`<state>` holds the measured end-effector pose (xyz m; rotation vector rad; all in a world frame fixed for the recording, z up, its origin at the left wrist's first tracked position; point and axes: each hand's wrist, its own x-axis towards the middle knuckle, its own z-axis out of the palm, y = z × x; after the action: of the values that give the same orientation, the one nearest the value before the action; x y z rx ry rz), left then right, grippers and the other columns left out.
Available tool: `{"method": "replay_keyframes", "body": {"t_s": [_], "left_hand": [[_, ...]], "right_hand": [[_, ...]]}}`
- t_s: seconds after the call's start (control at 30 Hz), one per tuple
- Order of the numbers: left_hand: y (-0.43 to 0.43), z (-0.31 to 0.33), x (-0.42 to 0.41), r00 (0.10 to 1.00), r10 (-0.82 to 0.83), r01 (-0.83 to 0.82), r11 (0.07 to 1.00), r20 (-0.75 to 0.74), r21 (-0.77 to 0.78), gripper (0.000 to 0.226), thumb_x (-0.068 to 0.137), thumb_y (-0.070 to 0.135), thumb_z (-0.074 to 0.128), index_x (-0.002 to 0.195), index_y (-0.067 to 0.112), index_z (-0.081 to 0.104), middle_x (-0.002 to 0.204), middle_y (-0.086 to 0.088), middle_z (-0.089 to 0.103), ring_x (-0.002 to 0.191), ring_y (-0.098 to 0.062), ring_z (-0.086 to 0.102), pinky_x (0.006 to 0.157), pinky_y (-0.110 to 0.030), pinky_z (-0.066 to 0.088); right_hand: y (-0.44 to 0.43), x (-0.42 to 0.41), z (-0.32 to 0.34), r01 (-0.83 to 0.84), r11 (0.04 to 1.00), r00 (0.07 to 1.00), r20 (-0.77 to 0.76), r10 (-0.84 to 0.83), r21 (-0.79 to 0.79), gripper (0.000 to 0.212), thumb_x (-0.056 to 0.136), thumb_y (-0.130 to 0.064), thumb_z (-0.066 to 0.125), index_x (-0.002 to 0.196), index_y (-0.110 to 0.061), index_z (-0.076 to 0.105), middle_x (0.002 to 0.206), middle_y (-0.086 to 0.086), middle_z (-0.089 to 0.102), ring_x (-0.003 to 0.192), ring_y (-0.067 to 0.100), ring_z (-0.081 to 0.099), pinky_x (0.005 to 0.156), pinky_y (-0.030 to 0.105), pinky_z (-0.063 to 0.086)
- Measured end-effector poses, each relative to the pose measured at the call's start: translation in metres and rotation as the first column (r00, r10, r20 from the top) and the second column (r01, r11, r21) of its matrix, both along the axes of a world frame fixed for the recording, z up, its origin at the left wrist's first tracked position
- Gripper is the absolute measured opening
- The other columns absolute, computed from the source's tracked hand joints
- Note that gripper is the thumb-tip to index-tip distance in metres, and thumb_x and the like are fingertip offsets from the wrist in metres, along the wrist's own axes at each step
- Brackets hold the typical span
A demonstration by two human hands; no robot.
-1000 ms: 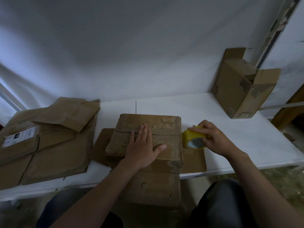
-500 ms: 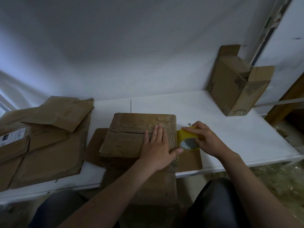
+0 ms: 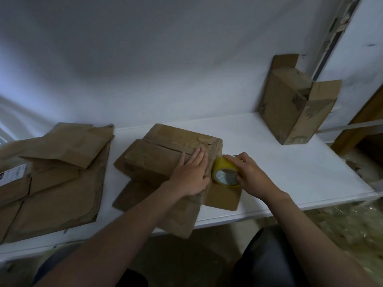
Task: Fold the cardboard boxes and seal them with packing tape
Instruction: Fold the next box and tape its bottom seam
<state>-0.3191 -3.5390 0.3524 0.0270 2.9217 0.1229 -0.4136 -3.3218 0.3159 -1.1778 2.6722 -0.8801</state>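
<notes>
Sealing seems to be starting: the left hand (image 3: 191,175) lies flat, pressing down the flaps of the worn corrugated box (image 3: 161,154) on the white table (image 3: 290,172). The right hand (image 3: 251,179) grips the yellow tape roll (image 3: 224,172) at its right end; whether tape has stuck yet is unclear. Next, the tape needs pulling along the seam. Beyond lies limp flattened cardboard (image 3: 53,172).

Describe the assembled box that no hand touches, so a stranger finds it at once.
Follow the white table to its far right end, by the wall. A brown cardboard box stands there alone. Unlike the flattened cardboard at the left and the middle box under the left hand, it stands tall with flaps open.
</notes>
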Motion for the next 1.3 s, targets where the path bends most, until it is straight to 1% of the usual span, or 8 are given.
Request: {"method": "replay_keyframes", "body": {"t_s": [0.23, 0.4, 0.5, 0.67, 0.8, 0.97, 1.13, 1.3], "left_hand": [[-0.051, -0.003, 0.007, 0.990, -0.073, 0.067, 0.996, -0.119, -0.050, 0.064, 0.107, 0.032, 0.032, 0.162, 0.020, 0.002, 0.169, -0.001, -0.015, 0.155, -0.016, -0.004, 0.124, -0.056, 0.007], [-0.089, 0.000, 0.027, 0.994, -0.089, 0.088, 0.996, -0.062, -0.007, 0.062, 0.108, 0.025, 0.032, 0.162, 0.025, 0.002, 0.169, 0.011, -0.006, 0.153, -0.006, -0.011, 0.125, -0.054, 0.001], [-0.107, 0.002, 0.043, 0.995, -0.093, 0.095, 0.994, -0.038, 0.054, 0.062, 0.108, 0.021, 0.034, 0.161, 0.032, 0.004, 0.166, 0.018, -0.006, 0.149, 0.000, -0.014, 0.125, -0.052, -0.004], [-0.118, 0.006, 0.058, 0.994, -0.109, 0.112, 0.983, -0.032, 0.142, 0.059, 0.109, 0.019, 0.035, 0.158, 0.041, 0.010, 0.161, 0.025, -0.003, 0.145, 0.001, -0.017, 0.123, -0.058, -0.007], [-0.112, -0.002, 0.064, 0.983, 0.113, -0.063, 0.948, -0.143, 0.313, 0.050, 0.107, 0.024, 0.042, 0.153, 0.041, 0.035, 0.165, 0.021, 0.016, 0.153, -0.009, -0.007, 0.115, -0.074, -0.003], [-0.101, -0.015, 0.076, 0.940, 0.234, -0.065, 0.837, -0.247, 0.544, 0.049, 0.104, 0.005, 0.045, 0.151, 0.017, 0.045, 0.164, 0.008, 0.028, 0.148, 0.004, 0.002, 0.125, -0.029, 0.010], [-0.095, -0.025, 0.079, 0.917, 0.249, -0.022, 0.811, -0.312, 0.584, 0.050, 0.099, 0.006, 0.057, 0.146, 0.024, 0.051, 0.156, 0.018, 0.038, 0.150, 0.004, 0.014, 0.124, -0.034, 0.022], [-0.081, -0.029, 0.081, 0.881, 0.260, 0.024, 0.809, -0.395, 0.587, 0.043, 0.098, 0.004, 0.059, 0.136, 0.023, 0.060, 0.144, 0.023, 0.047, 0.149, 0.000, 0.025, 0.122, -0.035, 0.029]], "right_hand": [[-0.032, 0.021, 0.009, 0.018, 0.993, 0.999, -0.039, -0.013, 0.119, 0.078, 0.092, -0.032, 0.069, 0.157, -0.038, 0.027, 0.119, -0.001, 0.045, 0.110, 0.021, 0.048, 0.082, 0.039, 0.051], [-0.060, 0.050, 0.011, -0.018, 0.981, 0.984, -0.173, 0.051, 0.192, 0.084, 0.083, -0.057, 0.072, 0.154, -0.034, 0.033, 0.126, -0.001, 0.058, 0.108, 0.023, 0.052, 0.082, 0.036, 0.044], [-0.074, 0.061, 0.014, -0.087, 0.977, 0.969, -0.210, 0.129, 0.197, 0.077, 0.084, -0.073, 0.059, 0.148, -0.034, 0.043, 0.131, -0.003, 0.061, 0.109, 0.019, 0.052, 0.084, 0.035, 0.042], [-0.101, 0.052, 0.029, -0.110, 0.990, 0.951, -0.301, 0.077, -0.093, 0.044, 0.100, -0.055, 0.041, 0.132, -0.036, 0.065, 0.131, -0.012, 0.057, 0.119, 0.017, 0.043, 0.096, 0.034, 0.041], [-0.125, 0.008, 0.014, -0.074, 0.997, 0.994, -0.072, 0.076, 0.038, 0.059, 0.097, -0.069, 0.022, 0.139, -0.046, 0.056, 0.160, -0.010, 0.037, 0.150, 0.020, 0.028, 0.123, 0.044, 0.019], [-0.123, 0.006, 0.005, -0.041, 0.995, 0.999, 0.030, 0.039, 0.092, 0.063, 0.092, -0.073, 0.021, 0.137, -0.047, 0.057, 0.161, -0.012, 0.030, 0.142, 0.027, 0.035, 0.105, 0.035, 0.022], [-0.089, 0.038, 0.020, 0.023, 0.990, 1.000, 0.010, -0.025, 0.136, 0.044, 0.102, -0.058, 0.039, 0.141, -0.045, 0.055, 0.158, -0.010, 0.027, 0.122, 0.035, 0.036, 0.107, 0.042, 0.031], [-0.068, 0.064, 0.026, 0.071, 0.989, 0.995, 0.063, -0.080, 0.132, 0.046, 0.101, -0.053, 0.049, 0.145, -0.040, 0.053, 0.159, -0.011, 0.023, 0.124, 0.032, 0.031, 0.111, 0.045, 0.032]]}}
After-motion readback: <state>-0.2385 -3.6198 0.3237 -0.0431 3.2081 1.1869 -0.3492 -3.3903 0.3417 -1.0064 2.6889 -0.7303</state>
